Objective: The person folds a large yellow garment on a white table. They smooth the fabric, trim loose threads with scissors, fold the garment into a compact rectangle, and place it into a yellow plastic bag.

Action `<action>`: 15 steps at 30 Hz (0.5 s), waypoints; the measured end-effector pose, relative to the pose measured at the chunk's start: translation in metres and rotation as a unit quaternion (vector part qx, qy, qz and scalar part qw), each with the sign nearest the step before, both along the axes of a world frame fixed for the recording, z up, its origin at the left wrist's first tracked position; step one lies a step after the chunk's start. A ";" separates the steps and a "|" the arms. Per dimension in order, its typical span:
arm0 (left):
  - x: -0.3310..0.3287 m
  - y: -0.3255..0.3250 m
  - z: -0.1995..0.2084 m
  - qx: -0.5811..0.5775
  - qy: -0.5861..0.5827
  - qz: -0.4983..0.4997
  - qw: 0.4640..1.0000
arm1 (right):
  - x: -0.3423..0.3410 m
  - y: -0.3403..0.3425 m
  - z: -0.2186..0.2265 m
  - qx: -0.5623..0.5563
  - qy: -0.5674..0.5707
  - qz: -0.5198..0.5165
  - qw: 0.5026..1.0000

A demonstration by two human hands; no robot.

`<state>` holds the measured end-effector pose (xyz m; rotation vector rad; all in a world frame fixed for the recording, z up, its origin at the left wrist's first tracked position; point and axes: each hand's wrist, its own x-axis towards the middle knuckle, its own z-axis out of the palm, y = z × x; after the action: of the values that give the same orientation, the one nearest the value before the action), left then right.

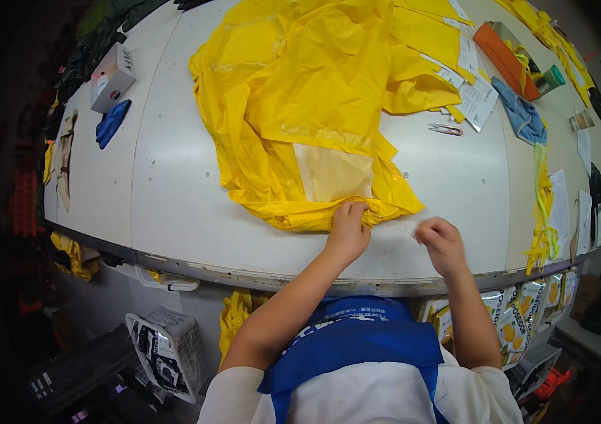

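A crumpled yellow rain garment [322, 85] of thin, shiny fabric lies across the middle of the table, its near edge bunched. A cream rectangular patch [336, 174] shows on it close to that edge. My left hand [348, 232] is closed on the bunched near edge, pinching the fabric just below the patch. Apart from the garment, to its right, my right hand [442, 244] hovers over the bare tabletop with its fingers curled in. Whatever those fingers may hold is hidden.
Red-handled thread snips [446, 129] lie right of the garment, near white paper sheets [479, 102]. Farther right are an orange box [505, 60], a green-lidded container [550, 80] and a light blue cloth [521, 113]. At left sit a white box [113, 78] and a blue cloth [112, 124].
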<state>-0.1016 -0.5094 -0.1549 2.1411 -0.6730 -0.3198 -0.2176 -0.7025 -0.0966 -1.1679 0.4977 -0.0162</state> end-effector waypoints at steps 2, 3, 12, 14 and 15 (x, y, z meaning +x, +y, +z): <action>-0.001 -0.003 0.004 -0.003 0.012 -0.003 1.000 | -0.048 -0.030 0.008 0.116 -0.048 0.101 0.987; -0.002 -0.005 0.005 0.000 0.010 0.001 1.000 | -0.061 -0.043 0.023 0.022 0.059 0.317 0.946; -0.005 -0.027 0.017 0.048 0.008 0.043 0.998 | 0.016 0.036 0.005 -0.490 -0.026 0.108 0.865; -0.006 -0.017 0.007 0.001 0.004 0.049 0.999 | 0.040 0.041 -0.029 -0.574 -0.084 0.122 0.805; -0.007 -0.015 0.004 -0.002 -0.010 0.048 0.999 | 0.045 0.043 -0.038 -0.614 -0.110 0.127 0.771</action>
<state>-0.1090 -0.5240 -0.1509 2.1681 -0.5790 -0.2448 -0.1726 -0.6596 -0.1349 -2.4895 0.0428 -0.2799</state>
